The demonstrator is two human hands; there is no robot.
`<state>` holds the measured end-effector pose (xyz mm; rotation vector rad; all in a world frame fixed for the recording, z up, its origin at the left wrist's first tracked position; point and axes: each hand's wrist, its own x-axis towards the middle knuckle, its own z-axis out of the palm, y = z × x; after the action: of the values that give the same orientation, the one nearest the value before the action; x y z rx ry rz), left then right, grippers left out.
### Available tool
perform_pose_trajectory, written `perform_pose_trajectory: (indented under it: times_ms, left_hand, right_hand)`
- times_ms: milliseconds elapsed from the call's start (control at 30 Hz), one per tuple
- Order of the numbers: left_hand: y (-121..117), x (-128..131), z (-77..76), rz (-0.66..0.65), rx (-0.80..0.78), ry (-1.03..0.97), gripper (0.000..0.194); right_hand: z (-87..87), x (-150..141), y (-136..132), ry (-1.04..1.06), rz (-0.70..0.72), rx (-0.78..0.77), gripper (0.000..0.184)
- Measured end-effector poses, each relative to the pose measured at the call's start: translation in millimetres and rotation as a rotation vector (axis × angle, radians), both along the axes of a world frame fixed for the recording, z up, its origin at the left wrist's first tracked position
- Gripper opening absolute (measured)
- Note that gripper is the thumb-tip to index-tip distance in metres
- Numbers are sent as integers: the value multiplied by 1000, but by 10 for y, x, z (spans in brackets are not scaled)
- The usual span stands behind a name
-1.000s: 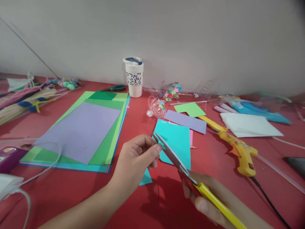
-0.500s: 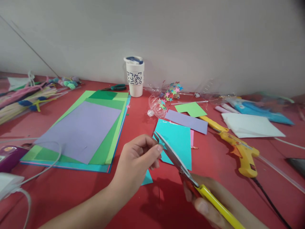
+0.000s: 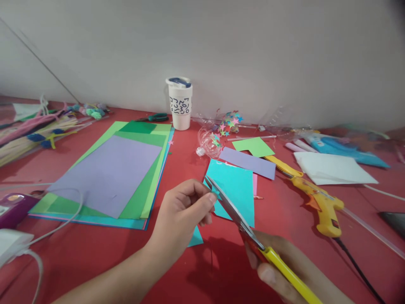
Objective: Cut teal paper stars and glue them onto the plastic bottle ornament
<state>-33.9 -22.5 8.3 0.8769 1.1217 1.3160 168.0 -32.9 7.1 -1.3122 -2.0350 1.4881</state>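
Observation:
My left hand (image 3: 180, 215) pinches a tiny turquoise paper piece (image 3: 216, 193) between thumb and fingers, held above the red table. My right hand (image 3: 284, 270) grips yellow-handled scissors (image 3: 240, 219), whose blades reach up to that small piece. Below them a turquoise paper sheet (image 3: 237, 188) lies flat, and a turquoise offcut (image 3: 196, 238) rests near my left wrist.
A stack of coloured paper sheets (image 3: 110, 173) lies at left. A white cup (image 3: 180, 103) stands by the wall. A yellow glue gun (image 3: 319, 202), white paper (image 3: 332, 169), a purple strip (image 3: 248, 162), a green piece (image 3: 253, 145) and star confetti (image 3: 229, 120) lie at right. Pipe cleaners (image 3: 34, 131) sit far left.
Almost nothing differs. Both hands and the scissors hold nearly the same place, and the view has shifted very slightly.

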Motion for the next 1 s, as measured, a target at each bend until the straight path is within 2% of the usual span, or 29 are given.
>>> perform_pose_trajectory:
  times_ms: [200,533,733,800,867,933,1000]
  left_hand:
    - [8,3,16,11,-8,0,18]
    - [-16,2,-10,-4,-3,-18,15]
    - [38,30,-56,-76,-71,-30,15]
    - [50,31,-85,-80,-102,-18,16]
    - [58,25,-112,-60,-113,17,16]
    - [64,18,-130,-30,-114,59,16]
    - [69,16,-143,-16,-118,96,15]
  right_hand:
    - [-71,21,9,22,-8,14,57]
    - [-57,-36,-40,27,-152,57,58]
    - [-102,-19,73,26,-248,29,43]
    - [-115,18,142,-42,-305,104,36]
    - [-111,68,233,-182,-334,268,31]
    - [-89,123,335,-413,-332,404,23]
    - [-52,176,434,-638,-339,446,18]
